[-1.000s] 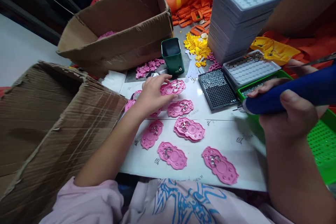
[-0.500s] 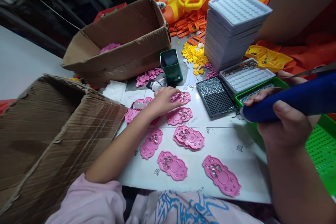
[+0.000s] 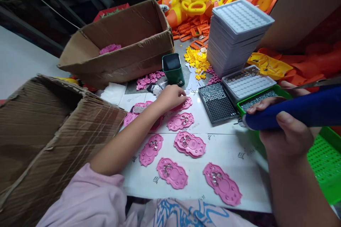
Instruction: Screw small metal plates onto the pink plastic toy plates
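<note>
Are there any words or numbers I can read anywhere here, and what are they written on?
None can be read.
White sheet: small grey printed marks, too small and blurred.
Pink plates: moulded lines in the middle, not legible.
Shirt: blue pattern, no clear letters.
Green cup: no legible label.

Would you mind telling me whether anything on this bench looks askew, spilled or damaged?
The stack of grey trays leans noticeably to one side. Small yellow parts and small pink parts lie loose on the bench, and the near cardboard box is crumpled along its rim.
</note>
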Available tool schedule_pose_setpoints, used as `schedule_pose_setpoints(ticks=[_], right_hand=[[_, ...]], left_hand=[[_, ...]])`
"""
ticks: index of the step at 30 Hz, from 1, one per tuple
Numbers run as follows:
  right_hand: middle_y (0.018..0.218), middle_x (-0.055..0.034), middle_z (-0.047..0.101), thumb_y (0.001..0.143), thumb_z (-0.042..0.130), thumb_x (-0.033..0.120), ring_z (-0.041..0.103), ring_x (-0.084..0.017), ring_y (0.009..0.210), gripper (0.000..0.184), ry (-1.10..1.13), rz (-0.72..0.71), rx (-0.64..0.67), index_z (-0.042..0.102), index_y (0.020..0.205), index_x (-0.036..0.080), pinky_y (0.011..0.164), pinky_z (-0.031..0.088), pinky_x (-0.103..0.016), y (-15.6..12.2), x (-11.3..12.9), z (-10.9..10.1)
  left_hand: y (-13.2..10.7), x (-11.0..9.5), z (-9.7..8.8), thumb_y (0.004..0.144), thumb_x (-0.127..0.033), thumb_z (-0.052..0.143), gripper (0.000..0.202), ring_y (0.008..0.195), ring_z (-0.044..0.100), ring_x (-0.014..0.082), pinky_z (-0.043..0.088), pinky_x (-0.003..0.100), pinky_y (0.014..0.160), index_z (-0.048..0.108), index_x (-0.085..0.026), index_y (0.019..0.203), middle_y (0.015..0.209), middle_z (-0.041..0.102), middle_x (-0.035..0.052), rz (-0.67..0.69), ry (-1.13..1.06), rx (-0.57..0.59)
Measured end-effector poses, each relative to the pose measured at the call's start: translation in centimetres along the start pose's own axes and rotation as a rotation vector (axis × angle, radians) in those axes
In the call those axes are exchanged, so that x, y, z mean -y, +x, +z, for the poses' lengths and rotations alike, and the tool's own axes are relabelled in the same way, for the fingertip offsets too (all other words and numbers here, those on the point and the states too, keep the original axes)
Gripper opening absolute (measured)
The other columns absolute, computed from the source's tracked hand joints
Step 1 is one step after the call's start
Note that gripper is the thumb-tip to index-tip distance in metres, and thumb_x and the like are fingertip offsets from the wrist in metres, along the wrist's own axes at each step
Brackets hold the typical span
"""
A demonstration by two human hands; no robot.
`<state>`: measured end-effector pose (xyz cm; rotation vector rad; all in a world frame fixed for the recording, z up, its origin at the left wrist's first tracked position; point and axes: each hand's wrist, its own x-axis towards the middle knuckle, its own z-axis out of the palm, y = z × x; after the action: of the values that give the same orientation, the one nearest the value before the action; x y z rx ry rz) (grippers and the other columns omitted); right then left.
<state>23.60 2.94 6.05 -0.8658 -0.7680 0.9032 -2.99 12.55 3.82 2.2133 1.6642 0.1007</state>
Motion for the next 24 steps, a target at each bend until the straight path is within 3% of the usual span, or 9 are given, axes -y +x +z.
schedule_pose_setpoints(ticks=[8,12,18,24], right_hand=[[0.063,0.0033,0.065,0.051,0.068,0.02,0.059,-0.019,0.054,0.047,-0.004,-0.001,0.034,0.067,0.098,0.024,0.053,0.052,-0.034,0.1,0.0,-0.2],[0.065,0.0031,0.065,0.05,0.071,0.021,0.059,-0.018,0.055,0.048,-0.008,0.006,0.014,0.066,0.098,0.024,0.053,0.052,-0.035,0.0,0.0,-0.3],[0.064,0.0017,0.066,0.054,0.073,0.024,0.058,-0.019,0.053,0.048,-0.016,-0.013,0.057,0.065,0.101,0.023,0.054,0.052,-0.037,-0.1,-0.3,-0.6],[0.061,0.0015,0.064,0.053,0.069,0.022,0.057,-0.019,0.054,0.047,-0.029,-0.009,0.039,0.064,0.099,0.024,0.054,0.052,-0.037,0.0,-0.2,-0.5]], left_hand=[[0.4,0.9,0.4,0.078,-0.036,0.067,0.021,0.074,0.066,0.0197,0.046,0.027,0.065,0.076,-0.017,0.079,0.08,0.074,0.0049,-0.066,-0.22,0.017],[0.1,1.2,0.3,0.077,-0.035,0.066,0.021,0.072,0.065,0.0176,0.047,0.026,0.064,0.073,-0.016,0.081,0.078,0.073,0.0031,-0.086,-0.282,-0.043],[-0.3,1.9,-0.5,0.082,-0.034,0.06,0.022,0.073,0.064,0.0174,0.049,0.027,0.067,0.073,-0.017,0.087,0.083,0.074,0.0034,-0.085,-0.238,-0.156],[-0.3,2.1,-0.4,0.085,-0.027,0.059,0.021,0.086,0.065,0.0222,0.05,0.033,0.08,0.075,-0.017,0.094,0.096,0.073,0.0079,-0.026,-0.072,-0.196]])
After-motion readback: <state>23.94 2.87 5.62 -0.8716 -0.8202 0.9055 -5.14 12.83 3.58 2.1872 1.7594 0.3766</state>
